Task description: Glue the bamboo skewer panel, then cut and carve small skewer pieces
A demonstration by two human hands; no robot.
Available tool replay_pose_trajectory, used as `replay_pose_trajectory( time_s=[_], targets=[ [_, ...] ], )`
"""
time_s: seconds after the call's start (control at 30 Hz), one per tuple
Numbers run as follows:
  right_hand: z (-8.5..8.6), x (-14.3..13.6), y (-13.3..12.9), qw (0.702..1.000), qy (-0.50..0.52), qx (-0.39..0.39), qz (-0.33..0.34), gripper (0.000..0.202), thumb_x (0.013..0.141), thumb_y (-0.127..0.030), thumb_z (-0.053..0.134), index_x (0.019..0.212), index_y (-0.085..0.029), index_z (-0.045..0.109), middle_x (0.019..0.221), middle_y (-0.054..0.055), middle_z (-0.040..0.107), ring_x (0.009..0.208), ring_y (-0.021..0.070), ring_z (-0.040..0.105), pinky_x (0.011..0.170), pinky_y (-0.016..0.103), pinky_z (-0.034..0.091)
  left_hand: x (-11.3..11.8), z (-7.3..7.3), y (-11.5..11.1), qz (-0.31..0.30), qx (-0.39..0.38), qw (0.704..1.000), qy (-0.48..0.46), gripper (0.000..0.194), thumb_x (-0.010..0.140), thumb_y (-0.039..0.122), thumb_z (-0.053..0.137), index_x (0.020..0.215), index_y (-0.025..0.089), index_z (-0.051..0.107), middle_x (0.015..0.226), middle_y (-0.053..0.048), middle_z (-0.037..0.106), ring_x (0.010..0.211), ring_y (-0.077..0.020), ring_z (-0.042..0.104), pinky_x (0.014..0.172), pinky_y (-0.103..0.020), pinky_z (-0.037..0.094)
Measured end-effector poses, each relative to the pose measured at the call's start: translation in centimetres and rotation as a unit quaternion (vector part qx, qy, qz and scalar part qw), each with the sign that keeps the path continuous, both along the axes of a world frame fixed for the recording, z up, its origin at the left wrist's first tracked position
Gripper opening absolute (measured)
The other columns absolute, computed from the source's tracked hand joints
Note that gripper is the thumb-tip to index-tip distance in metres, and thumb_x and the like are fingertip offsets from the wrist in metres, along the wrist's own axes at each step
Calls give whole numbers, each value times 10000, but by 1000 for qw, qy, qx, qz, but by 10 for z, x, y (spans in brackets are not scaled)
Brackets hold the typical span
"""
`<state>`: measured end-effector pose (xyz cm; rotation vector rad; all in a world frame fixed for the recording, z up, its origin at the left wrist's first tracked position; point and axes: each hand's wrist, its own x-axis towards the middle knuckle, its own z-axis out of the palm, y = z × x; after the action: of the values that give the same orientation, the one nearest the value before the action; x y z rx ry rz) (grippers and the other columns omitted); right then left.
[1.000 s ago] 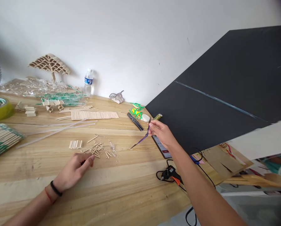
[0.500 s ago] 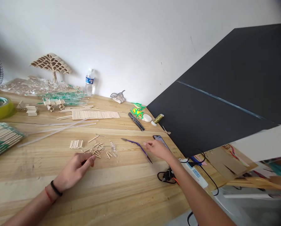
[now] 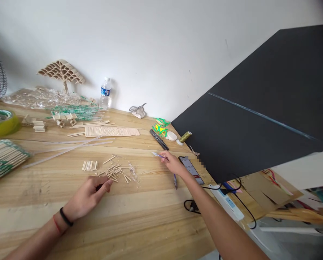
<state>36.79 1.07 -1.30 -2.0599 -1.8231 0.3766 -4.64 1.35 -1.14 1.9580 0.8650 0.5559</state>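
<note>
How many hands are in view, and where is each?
2: the left hand at the near edge of the pile of short sticks; the right hand with its fingers at the purple tool, partly hiding it.

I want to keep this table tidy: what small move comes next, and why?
I would probably slide one stick from the loose pile of short sticks to the neat row of sticks: the left hand has its fingertips beside the pile, which lies jumbled while the row lies side by side, and the right hand is at the purple tool.
</note>
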Motion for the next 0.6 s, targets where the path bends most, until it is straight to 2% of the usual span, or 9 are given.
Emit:
replay_pose_trajectory(
  time_s=[0.1,0.2,0.37,0.5,0.6],
  targets=[
    [1,6,3,999,-28,16,-43,261,962,-241,515,1144,-227,702,1116,91,771,1041,238,699,928,353,514,0,0,0,0,5,1000,4,537,1027,595,330,703,205,509,641,21,507,624,-148,461,625,-280,360],
    [-5,0,4,994,-58,30,-90,276,992,-337,529,1099,-242,765,1113,96,788,1042,269,713,909,358,521,-1,1,0,2,6,1000,7,541,1027,598,326,704,207,513,639,20,503,623,-150,462,622,-279,363],
    [-16,-17,-6,985,-89,55,-138,340,1006,-288,498,1205,-254,771,1215,74,766,1092,234,699,901,313,519,0,2,-1,-6,5,1000,5,540,1029,599,322,704,208,505,648,19,503,627,-151,465,630,-282,368],
    [-22,-32,-15,979,-109,63,-160,370,1018,-272,474,1251,-258,761,1196,82,767,1018,231,703,847,308,516,1,3,-1,-4,6,1000,14,540,1027,598,326,697,207,497,636,24,481,611,-145,443,611,-280,350],
    [-26,-43,-17,975,-120,67,-172,385,1018,-244,463,1280,-255,746,1253,81,751,1029,228,700,848,305,511,0,3,-1,-4,7,1000,21,546,1025,607,324,701,205,504,637,22,490,617,-146,450,613,-280,351]
  ],
)
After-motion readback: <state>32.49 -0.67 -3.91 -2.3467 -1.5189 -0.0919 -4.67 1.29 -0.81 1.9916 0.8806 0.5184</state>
